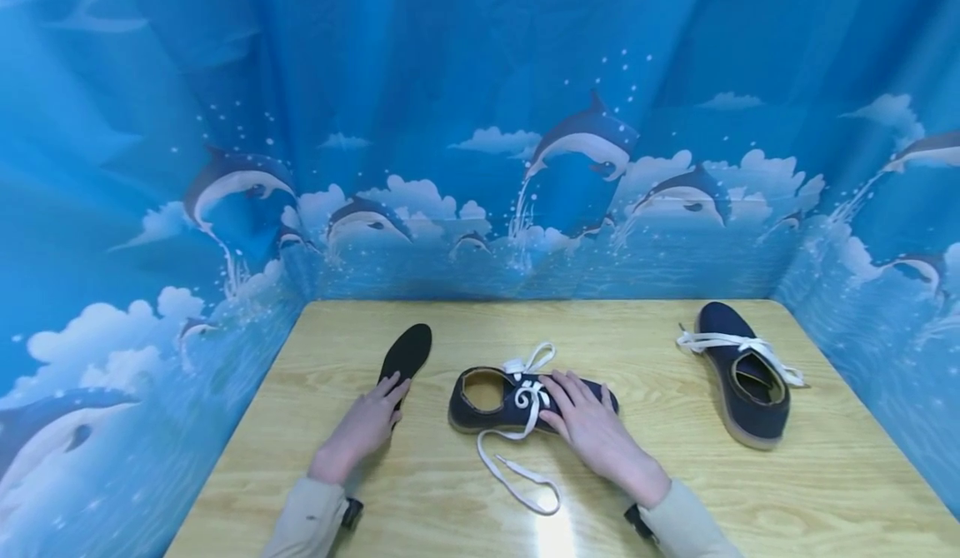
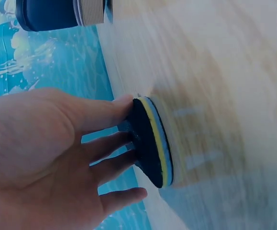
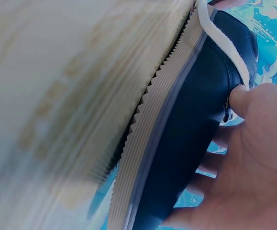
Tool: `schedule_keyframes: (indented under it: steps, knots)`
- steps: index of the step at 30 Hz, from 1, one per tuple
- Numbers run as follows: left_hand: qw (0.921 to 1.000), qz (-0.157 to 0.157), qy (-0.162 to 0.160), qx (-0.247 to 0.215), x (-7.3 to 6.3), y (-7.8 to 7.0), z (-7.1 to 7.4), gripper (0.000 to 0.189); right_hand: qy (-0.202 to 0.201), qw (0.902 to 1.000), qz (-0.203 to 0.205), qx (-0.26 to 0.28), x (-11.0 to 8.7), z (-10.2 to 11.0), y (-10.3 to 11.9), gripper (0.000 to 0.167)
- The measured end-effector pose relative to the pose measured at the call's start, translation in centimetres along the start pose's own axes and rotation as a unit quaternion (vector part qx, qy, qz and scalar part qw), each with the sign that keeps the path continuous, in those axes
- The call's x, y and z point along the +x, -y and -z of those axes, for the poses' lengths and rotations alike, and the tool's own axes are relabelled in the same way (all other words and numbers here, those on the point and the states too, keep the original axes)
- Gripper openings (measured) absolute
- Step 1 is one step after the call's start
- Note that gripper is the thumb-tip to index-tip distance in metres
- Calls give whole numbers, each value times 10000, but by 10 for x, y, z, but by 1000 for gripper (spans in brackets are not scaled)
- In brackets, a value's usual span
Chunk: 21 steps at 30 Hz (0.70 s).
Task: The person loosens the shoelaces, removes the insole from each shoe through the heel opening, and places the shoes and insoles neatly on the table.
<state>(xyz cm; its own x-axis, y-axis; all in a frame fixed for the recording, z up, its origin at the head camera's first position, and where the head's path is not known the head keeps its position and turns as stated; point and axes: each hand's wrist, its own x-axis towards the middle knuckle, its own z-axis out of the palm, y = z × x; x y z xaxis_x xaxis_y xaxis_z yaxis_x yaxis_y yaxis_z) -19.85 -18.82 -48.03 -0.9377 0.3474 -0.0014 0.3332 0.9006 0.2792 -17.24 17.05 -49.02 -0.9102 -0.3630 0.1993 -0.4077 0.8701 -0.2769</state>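
Observation:
My left hand (image 1: 365,425) rests on a black insole (image 1: 409,350) at the left of the table. In the left wrist view its heel end (image 2: 148,143) shows yellow and blue layers at the edge. My thumb touches one edge, and some fingers lie over the top. My right hand (image 1: 588,425) lies across the toe of a dark navy sneaker (image 1: 468,416) with a tan interior. Its thumb (image 3: 238,99) presses near the eyelets. White laces (image 1: 491,458) trail loosely from this shoe onto the table. The toe is partly hidden under my fingers.
A second navy sneaker (image 1: 757,412) stands at the right of the table, its white laces tied across it and its inside dark. The wood-grain table (image 1: 405,500) is bordered by a blue dolphin-print curtain (image 1: 465,83) at the back and sides.

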Motion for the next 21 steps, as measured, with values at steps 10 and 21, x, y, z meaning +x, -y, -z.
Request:
schedule_keyframes:
  steps: [10,21]
  knots:
    - [9999,116,65,43,5,2,5,49,25,9999,-15,-108,3,2,1,57]
    - [9972,-330,-624,-263,26,-13,13,48,-2196,9659,1367,-81,-5,20,20,20]
